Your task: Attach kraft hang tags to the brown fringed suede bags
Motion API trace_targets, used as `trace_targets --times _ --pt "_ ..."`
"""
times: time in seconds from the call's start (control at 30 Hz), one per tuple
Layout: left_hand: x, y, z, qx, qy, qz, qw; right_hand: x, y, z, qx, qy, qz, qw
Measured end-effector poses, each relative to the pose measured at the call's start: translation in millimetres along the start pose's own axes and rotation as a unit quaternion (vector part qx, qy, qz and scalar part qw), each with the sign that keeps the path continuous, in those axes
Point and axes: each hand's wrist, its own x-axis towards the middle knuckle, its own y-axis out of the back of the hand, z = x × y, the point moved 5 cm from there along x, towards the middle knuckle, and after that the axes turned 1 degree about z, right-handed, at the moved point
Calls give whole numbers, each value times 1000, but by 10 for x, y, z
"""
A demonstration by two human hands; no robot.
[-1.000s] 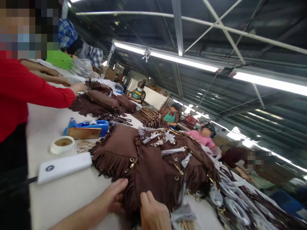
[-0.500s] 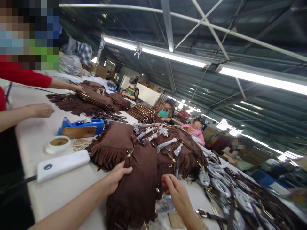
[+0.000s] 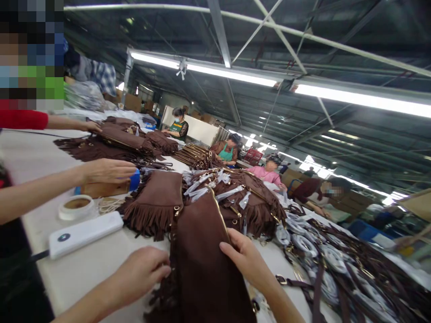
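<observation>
A brown fringed bag (image 3: 205, 255) with a gold zipper edge stands tilted up in front of me. My right hand (image 3: 244, 255) grips its right edge, thumb on the near face. Beside the bag's left fringe is my left hand (image 3: 144, 271), its fingers curled in; whether they pinch any fringe is too small to tell. Another fringed bag (image 3: 160, 193) lies just behind, to the left. Behind the held bag is a pile of brown bags (image 3: 261, 202) with plastic-wrapped metal parts.
A co-worker's hand (image 3: 109, 170) reaches over a blue tape dispenser (image 3: 134, 180). A tape roll (image 3: 76, 207) and white device (image 3: 85, 234) lie left. Wrapped straps (image 3: 325, 255) cover the right side. A co-worker's other hand touches stacked bags (image 3: 123, 136). People work farther back.
The held bag has tipped up, showing its zipper edge. My right hand has taken hold of that edge; my left hand has come off the bag's face. The co-worker's near hand moved right, over the dispenser.
</observation>
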Motion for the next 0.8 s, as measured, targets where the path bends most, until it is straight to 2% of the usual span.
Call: trace_targets --times 0.03,0.1,0.17,0.23,0.3,0.37,0.43,0.47,0.53,0.6,0.67,0.8 --pt "-54 116 174 64 -67 60 994 -37 -25 -104 -62 18 -5 998" --pt "-128 234 569 162 -212 157 951 -98 -154 -283 -172 49 -25 984" --pt "-105 183 868 241 -319 184 898 -141 -309 -413 -224 70 -44 971" --pt "17 44 985 303 -358 158 869 -188 -396 -484 -253 80 -58 962" --pt "160 -82 943 340 -345 114 867 -273 -327 -493 -265 77 -40 960" --pt "244 -135 840 351 -319 96 875 -426 -82 -439 -277 63 38 958" --pt "245 -115 757 345 -305 112 880 -646 234 -299 -285 22 130 949" --pt "222 -88 733 339 -303 128 881 -762 365 -190 -284 -9 154 946" --pt "158 -28 717 325 -302 158 882 -959 495 74 -259 -67 140 953" --pt "100 23 718 311 -301 173 885 -1092 474 321 -234 -84 101 963" --pt "69 54 714 307 -291 164 891 -1172 381 512 -232 -66 93 966" --pt "2 91 755 299 -256 117 912 -1250 195 710 -273 -16 154 950"
